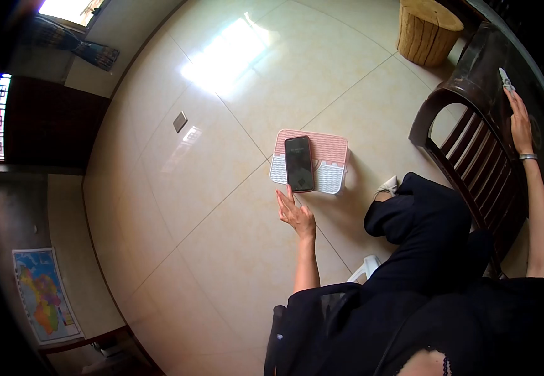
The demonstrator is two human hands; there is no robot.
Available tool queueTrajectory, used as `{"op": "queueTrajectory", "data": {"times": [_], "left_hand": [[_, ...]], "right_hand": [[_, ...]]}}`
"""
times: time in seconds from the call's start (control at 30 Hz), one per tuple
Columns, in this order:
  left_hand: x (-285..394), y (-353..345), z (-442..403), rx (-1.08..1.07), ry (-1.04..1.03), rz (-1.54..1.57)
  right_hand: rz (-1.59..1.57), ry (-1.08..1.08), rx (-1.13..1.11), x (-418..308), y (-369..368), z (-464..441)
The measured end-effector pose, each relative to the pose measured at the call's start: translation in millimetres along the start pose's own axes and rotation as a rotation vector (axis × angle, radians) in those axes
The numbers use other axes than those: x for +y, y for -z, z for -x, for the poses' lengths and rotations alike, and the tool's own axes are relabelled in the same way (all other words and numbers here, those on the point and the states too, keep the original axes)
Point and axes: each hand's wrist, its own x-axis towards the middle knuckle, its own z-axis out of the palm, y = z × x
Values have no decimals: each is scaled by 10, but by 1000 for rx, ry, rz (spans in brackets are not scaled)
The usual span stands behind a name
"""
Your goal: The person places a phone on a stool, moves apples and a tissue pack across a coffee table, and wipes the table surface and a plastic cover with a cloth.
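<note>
A black smartphone (299, 164) lies lengthwise on a small stool (330, 148) with a pink and white textured top. At the phone's lower end is my left hand (297, 216), its fingers apart and one fingertip at or very near the phone's edge. Over on the right, my right hand (520, 125) reaches along a dark wooden bench (472, 78), a bracelet on its wrist. At its fingertips is a slim white-and-grey object (506, 79), seemingly pinched; its kind is too small to make out.
A log stool (428, 37) stands at the top right near the bench. On the tiled floor (178, 188) lies a small dark square item (180, 121). A white plastic seat edge (365, 268) shows beside my leg. A colourful map (46, 294) hangs at the lower left.
</note>
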Motion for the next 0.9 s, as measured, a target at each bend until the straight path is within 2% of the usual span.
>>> {"op": "queueTrajectory", "data": {"times": [0.27, 0.47, 0.77, 0.9], "left_hand": [[191, -164, 442, 11, -12, 12], [457, -252, 691, -134, -88, 157], [702, -202, 520, -79, -110, 261], [1309, -129, 295, -100, -164, 506]], "right_hand": [[-56, 8, -22, -183, 175, -22], [-49, -29, -29, -144, 91, -29], [-84, 3, 30, -201, 120, -44], [-208, -42, -58, -248, 227, -79]]}}
